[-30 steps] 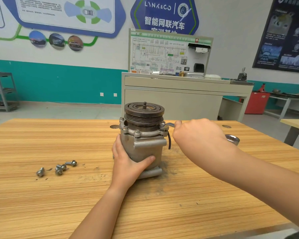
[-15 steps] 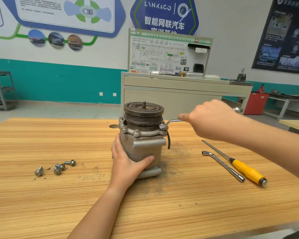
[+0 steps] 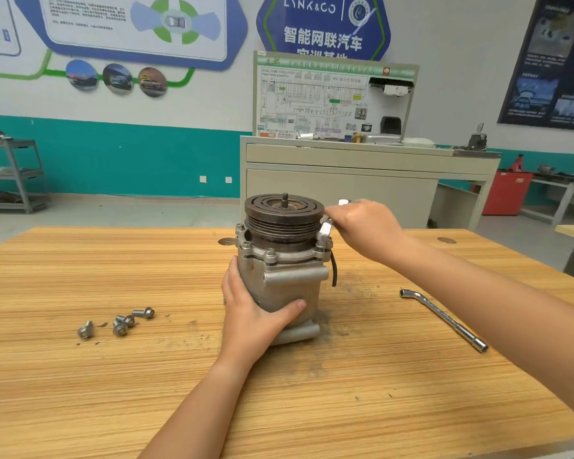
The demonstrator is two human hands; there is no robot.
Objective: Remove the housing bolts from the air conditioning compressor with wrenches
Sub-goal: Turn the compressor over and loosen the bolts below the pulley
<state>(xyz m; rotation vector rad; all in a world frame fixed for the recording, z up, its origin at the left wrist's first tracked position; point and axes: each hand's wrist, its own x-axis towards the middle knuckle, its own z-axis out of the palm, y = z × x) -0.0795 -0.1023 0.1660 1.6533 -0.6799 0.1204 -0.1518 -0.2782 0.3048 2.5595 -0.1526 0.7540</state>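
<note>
1 wrench [image 3: 324, 230] is mostly hidden in the right hand [image 3: 365, 226], whose fingers curl round its handle; only the ring end shows, at 3 o'clock on the flange of the compressor [image 3: 289, 276]. The left hand [image 3: 256, 313] wraps the compressor housing, mid-table. Since 0.5 s ago the handle swung from 3 toward 1 o'clock; the forearm now covers the yellow screwdriver.

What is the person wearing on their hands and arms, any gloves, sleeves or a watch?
Nothing that shows. The left hand and the right hand are bare, with no gloves. The left forearm and the right forearm are also uncovered as far as the frame edge, with no sleeve, watch or wristband in view.
</note>
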